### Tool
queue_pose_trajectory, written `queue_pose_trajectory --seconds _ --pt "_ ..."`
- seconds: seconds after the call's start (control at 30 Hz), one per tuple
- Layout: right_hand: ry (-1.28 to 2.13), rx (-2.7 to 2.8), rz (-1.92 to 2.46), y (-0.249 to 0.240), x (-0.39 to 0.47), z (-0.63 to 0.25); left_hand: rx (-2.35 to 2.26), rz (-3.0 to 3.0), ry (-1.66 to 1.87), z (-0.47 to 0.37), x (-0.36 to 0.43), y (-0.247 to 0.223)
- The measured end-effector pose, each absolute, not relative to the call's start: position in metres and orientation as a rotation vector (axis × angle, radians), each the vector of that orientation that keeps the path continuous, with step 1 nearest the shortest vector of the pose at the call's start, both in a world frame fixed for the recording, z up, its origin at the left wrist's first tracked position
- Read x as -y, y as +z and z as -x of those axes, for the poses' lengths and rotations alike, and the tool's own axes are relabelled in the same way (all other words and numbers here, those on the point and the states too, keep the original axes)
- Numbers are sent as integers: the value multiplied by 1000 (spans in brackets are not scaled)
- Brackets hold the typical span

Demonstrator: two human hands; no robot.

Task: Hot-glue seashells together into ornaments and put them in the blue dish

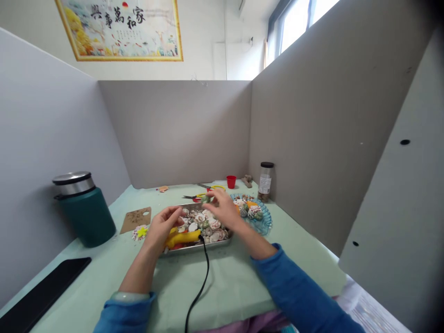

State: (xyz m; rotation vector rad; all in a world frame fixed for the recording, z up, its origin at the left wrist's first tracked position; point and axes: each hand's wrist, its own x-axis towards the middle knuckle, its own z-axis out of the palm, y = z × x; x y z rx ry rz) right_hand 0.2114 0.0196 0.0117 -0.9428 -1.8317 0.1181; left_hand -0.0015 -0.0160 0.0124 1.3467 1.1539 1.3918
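Observation:
A metal tray (194, 249) full of shells stands on the table, and a yellow tool (183, 237) with a black cord lies across its front left. Over the tray's right part, my right hand (224, 209) pinches a small greenish shell (206, 199). My left hand (165, 225) is above the tray's left edge beside the yellow tool, fingers bent toward thumb; whether something small is between them cannot be made out. Behind my right hand, a blue glass plate (266, 224) holds shells and orange pieces.
At the left are a green flask (85, 215), a black phone-like slab (45, 293), a brown board (136, 219) and a yellow star piece (142, 232). Scissors (194, 197), a red cup (231, 181) and a jar (265, 181) stand behind. Grey partitions (180, 132) surround the table.

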Motion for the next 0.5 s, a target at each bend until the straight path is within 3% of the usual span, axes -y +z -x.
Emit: queue_pose_trajectory --seconds 0.17,0.3,0.5 --pt "213 1839 1586 20 -45 -307 -1216 -1394 1377 2 15 13" --pt "245 1852 1751 9 -49 -359 -1255 -1433 1356 2 16 13" --pt "303 1881 1868 -8 -58 -369 -1322 -1491 1332 1 19 16"
